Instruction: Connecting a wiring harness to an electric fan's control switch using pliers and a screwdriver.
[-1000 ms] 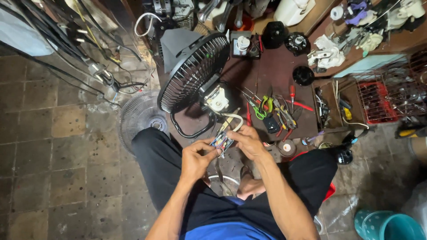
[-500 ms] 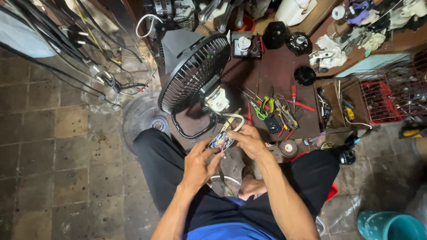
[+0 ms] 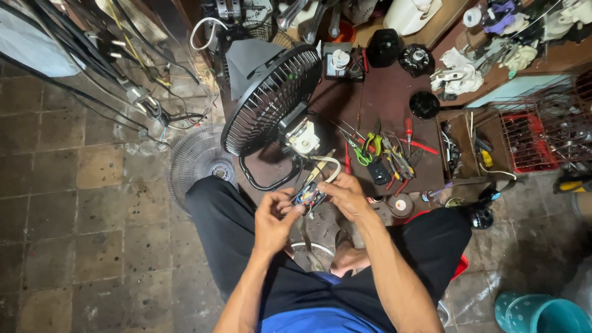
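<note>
Two hands, left (image 3: 274, 221) and right (image 3: 347, 196), pinch a small wired switch block (image 3: 308, 197) between them, tethered to the dismantled fan (image 3: 271, 102).

- A single view, from a camera worn on the person's head, looking almost straight down over the lap and out over a low workbench (image 3: 394, 98).
- It sits close above the left hand (image 3: 274, 222) and right hand (image 3: 345, 194), which fall just below the middle of the picture; forearms run in from the bottom edge.
- The workbench's far edge lies toward the top of the picture (its near edge is just beyond the knees), with the tiled floor (image 3: 61, 185) filling the left side.
- With only this one view, no part of the scene is shared with another.
</note>
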